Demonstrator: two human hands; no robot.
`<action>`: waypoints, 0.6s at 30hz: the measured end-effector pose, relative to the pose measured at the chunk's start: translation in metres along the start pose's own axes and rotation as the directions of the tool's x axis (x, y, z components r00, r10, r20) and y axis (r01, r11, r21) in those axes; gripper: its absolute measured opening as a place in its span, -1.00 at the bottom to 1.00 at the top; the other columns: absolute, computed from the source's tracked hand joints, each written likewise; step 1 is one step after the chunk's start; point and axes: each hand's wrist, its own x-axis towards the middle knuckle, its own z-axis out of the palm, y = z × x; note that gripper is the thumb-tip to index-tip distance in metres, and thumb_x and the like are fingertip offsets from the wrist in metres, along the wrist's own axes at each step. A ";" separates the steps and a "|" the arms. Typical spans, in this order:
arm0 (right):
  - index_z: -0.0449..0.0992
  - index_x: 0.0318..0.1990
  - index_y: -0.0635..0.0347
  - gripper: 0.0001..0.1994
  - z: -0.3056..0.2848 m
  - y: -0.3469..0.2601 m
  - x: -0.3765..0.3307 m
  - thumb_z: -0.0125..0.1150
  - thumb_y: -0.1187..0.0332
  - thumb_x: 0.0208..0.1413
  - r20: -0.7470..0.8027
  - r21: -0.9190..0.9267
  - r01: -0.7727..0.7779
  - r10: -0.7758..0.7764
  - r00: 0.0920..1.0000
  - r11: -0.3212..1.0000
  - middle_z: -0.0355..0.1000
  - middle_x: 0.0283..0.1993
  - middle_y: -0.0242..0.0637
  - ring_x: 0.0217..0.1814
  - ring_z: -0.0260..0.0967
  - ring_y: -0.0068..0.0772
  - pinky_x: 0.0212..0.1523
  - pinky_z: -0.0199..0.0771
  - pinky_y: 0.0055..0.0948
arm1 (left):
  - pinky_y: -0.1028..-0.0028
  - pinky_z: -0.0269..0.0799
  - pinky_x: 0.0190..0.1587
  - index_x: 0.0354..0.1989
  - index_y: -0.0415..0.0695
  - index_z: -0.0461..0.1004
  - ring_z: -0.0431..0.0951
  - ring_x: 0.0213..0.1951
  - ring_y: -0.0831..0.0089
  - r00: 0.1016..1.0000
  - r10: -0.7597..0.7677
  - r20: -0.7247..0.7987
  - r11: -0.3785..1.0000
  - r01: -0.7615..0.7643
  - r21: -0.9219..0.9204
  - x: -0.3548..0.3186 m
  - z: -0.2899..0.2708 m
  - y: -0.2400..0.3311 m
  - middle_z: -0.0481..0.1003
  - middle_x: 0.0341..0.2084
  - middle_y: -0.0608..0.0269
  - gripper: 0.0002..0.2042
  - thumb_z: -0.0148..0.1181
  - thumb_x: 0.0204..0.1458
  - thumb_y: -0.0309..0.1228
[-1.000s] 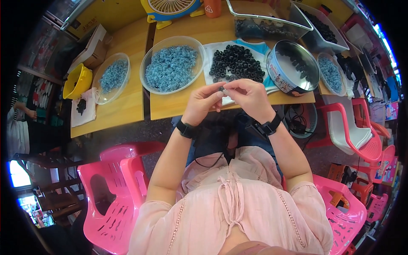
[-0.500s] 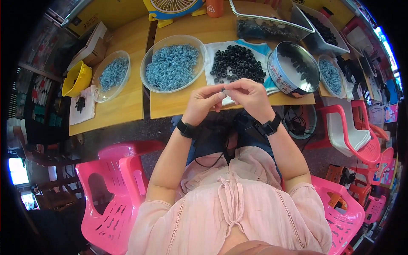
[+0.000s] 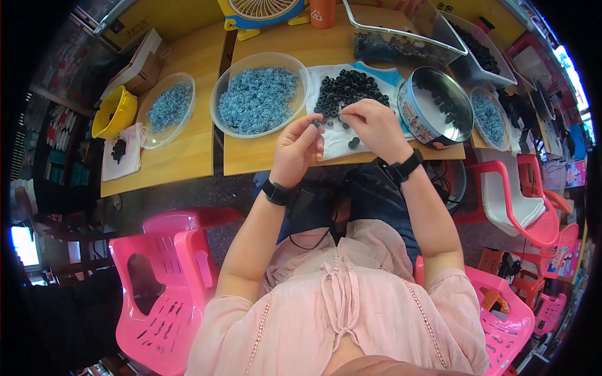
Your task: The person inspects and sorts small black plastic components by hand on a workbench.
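My left hand (image 3: 296,150) pinches a small dark round part (image 3: 316,123) between thumb and fingertips, just in front of the cloth. To its right my right hand (image 3: 380,130) is closed in a pinch over the near edge of a pile of black round parts (image 3: 351,84); what is between its fingertips is too small to make out. The pile lies on a white and blue cloth (image 3: 335,147). A loose black part (image 3: 353,143) sits below the right hand. Left of the cloth stands a clear round tub (image 3: 219,120) heaped with small translucent blue pieces (image 3: 260,94).
A round tin (image 3: 426,122) with black parts stands right of the cloth. Behind are clear bins (image 3: 407,47), a yellow and blue fan (image 3: 263,12) and an orange cup (image 3: 322,14). Another blue-piece tub (image 3: 148,139) and a yellow container (image 3: 119,113) stand left. Pink chairs (image 3: 166,301) flank me.
My hands, together before, have come apart. The right hand has moved right to the near edge of the black pile; the left has shifted slightly left, still pinching a small part.
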 end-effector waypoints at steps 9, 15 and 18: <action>0.63 -0.44 0.08 -0.90 0.027 0.001 0.012 0.18 0.40 -0.05 0.182 -0.361 0.198 -0.140 0.973 0.911 0.46 -0.36 -0.30 -0.15 0.39 -0.22 -0.11 0.46 -0.31 | 0.60 0.39 -0.40 0.09 -0.24 0.41 0.45 -0.39 0.59 1.000 0.008 0.011 1.000 -0.008 0.015 -0.001 0.001 -0.002 0.49 -0.23 0.22 -0.73 0.02 0.24 -0.50; 0.55 -0.28 0.24 -0.86 0.016 0.002 0.009 0.15 0.40 0.06 0.115 -0.100 0.100 -0.088 0.989 0.990 0.52 -0.36 -0.20 -0.30 0.48 -0.23 -0.22 0.48 -0.26 | 0.59 0.40 -0.40 0.07 -0.24 0.43 0.46 -0.41 0.60 1.000 -0.001 -0.002 0.997 0.001 0.080 0.000 0.002 -0.004 0.51 -0.25 0.24 -0.73 0.07 0.21 -0.50; 0.55 -0.21 0.28 -0.83 0.004 -0.009 -0.002 0.21 0.39 0.09 0.221 0.391 -0.239 0.161 0.962 0.889 0.53 -0.37 -0.27 -0.41 0.44 -0.47 -0.31 0.47 -0.42 | 0.60 0.40 -0.40 0.05 -0.24 0.46 0.46 -0.43 0.61 1.000 0.005 0.007 0.993 -0.006 0.122 -0.001 0.003 -0.005 0.52 -0.28 0.27 -0.73 0.11 0.19 -0.49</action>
